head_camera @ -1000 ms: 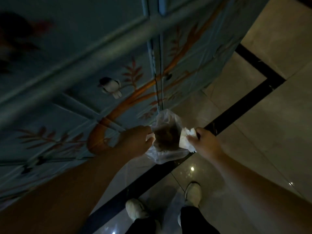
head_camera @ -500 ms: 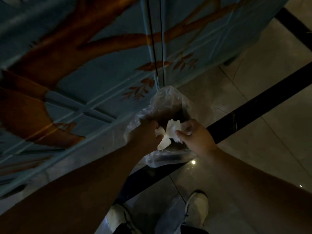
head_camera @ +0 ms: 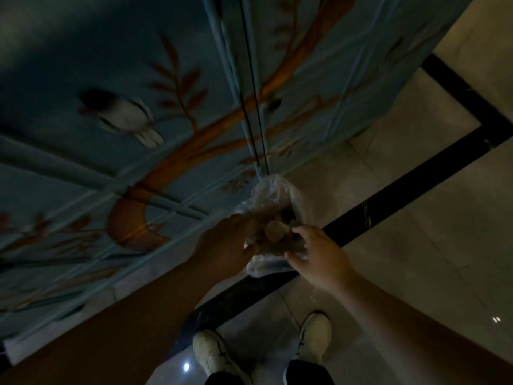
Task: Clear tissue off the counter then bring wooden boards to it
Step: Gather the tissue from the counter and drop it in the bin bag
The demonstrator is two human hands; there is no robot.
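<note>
A clear plastic bag (head_camera: 273, 195) hangs in front of the blue cabinet, just above the floor. My left hand (head_camera: 226, 245) grips the bag's left rim and holds its mouth apart. Crumpled tissue (head_camera: 274, 233) lies inside the bag, dim and brownish in the low light. My right hand (head_camera: 319, 257) is at the bag's right rim with its fingers spread; nothing shows in its palm. No wooden boards or counter top are in view.
A blue painted cabinet (head_camera: 138, 120) with orange branches and a white bird fills the left and top. The glossy tiled floor (head_camera: 402, 218) carries a black stripe (head_camera: 410, 176). My two white shoes (head_camera: 211, 354) stand at the bottom.
My right hand held white tissue at the bag's mouth; now the tissue is inside the bag and that hand's fingers have spread. The camera tilted up a little.
</note>
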